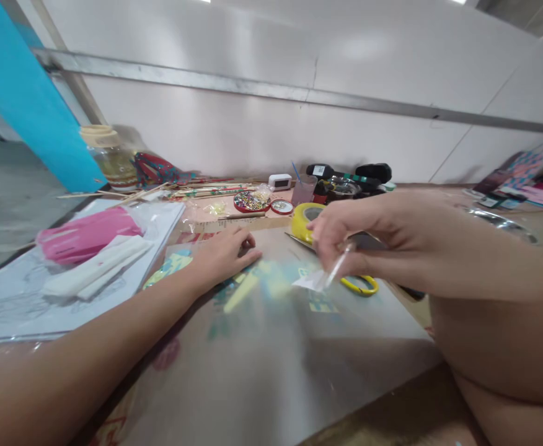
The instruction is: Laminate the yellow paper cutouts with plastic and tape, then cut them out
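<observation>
My left hand [225, 254] lies on a translucent sheet [262, 378], fingers loosely bent and the thumb stretched out, with nothing visible in its grasp. Above the sheet, my right hand [387, 229] pinches a small clear, shiny strip [339, 266], blurred by motion. A white scrap [309, 282] shows beside that strip; whether the two are joined I cannot tell. Yellow and teal patterned pieces [276, 279] show on or through the sheet between my hands. Scissors with yellow handles [367, 286] lie beneath my right hand, partly hidden, near a yellow tape roll [300, 217].
At left, a pink packet [90, 235] and white folded strips [97, 266] rest on drawing paper. A lidded jar [111, 161], thin sticks [206, 191], a round tin of beads [251, 200] and a cup [304, 189] stand along the wall. A metal bowl [504, 223] sits at right.
</observation>
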Tool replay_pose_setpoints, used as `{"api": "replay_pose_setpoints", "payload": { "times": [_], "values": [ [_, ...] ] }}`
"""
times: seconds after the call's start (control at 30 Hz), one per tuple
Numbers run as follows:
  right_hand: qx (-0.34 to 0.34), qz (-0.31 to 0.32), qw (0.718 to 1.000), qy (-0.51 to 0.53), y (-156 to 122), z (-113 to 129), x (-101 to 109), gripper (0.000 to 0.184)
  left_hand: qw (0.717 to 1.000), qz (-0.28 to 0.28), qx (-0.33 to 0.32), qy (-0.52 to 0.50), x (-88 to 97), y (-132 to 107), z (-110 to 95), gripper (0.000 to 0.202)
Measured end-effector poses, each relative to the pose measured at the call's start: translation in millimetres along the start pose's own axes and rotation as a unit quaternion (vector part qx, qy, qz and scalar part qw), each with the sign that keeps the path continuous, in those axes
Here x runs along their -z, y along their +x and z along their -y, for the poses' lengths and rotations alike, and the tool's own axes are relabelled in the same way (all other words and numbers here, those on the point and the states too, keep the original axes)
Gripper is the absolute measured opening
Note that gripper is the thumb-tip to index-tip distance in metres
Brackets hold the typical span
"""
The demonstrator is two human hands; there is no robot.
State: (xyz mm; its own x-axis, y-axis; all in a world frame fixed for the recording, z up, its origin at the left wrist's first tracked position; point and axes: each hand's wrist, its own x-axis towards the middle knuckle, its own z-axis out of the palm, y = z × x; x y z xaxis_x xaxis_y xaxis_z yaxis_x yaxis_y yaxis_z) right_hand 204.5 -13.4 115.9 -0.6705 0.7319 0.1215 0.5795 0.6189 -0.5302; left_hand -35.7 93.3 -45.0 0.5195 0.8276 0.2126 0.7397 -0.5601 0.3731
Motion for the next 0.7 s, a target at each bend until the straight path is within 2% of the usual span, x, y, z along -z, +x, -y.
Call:
{"api": "replay_pose_setpoints", "payload": {
  "times": [0.07,0.1,0.2,0.23,0.27,0.33,0.4,0.5,0.53,0.6,0.7],
  "values": [
    [0.001,-0.03,0.999,0.029,-10,3,6,0.015,1.0,-0.001,-0.001,-0.006,0.0,0,-1,0.029],
    [0.003,-0.076,0.995,0.056,-14,4,8,0.012,1.0,-0.001,0.0,-0.01,-0.2,0,-1,0.029],
    [0.017,-0.265,0.951,0.156,-19,3,11,0.007,1.0,-0.009,0.006,-0.028,-0.3,-1,-2,0.03],
    [0.017,-0.308,0.934,0.18,-15,0,10,0.008,0.999,-0.013,0.009,-0.038,0.2,-1,-1,0.031],
    [0.012,-0.32,0.927,0.195,-9,-6,7,0.008,0.998,-0.017,0.012,-0.051,0.9,-1,-1,0.032],
    [-0.005,-0.297,0.927,0.231,10,-22,-5,0.012,0.996,-0.024,0.021,-0.088,3.4,0,-1,0.039],
    [-0.016,-0.268,0.924,0.271,34,-42,-21,0.015,0.99,-0.027,0.026,-0.138,7.1,3,-3,0.06],
    [-0.051,-0.236,0.933,0.266,64,-71,-46,0.014,0.95,-0.023,0.022,-0.31,12.2,6,-11,0.092],
    [-0.065,-0.228,0.937,0.256,70,-77,-53,0.012,0.932,-0.024,0.025,-0.361,13.2,5,-15,0.091],
    [-0.088,-0.219,0.94,0.248,76,-85,-62,0.01,0.911,-0.03,0.047,-0.408,14.1,3,-24,0.073],
    [-0.09,-0.203,0.946,0.235,77,-87,-65,0.011,0.921,-0.033,0.075,-0.38,14.1,-4,-37,0.037]
  ]
}}
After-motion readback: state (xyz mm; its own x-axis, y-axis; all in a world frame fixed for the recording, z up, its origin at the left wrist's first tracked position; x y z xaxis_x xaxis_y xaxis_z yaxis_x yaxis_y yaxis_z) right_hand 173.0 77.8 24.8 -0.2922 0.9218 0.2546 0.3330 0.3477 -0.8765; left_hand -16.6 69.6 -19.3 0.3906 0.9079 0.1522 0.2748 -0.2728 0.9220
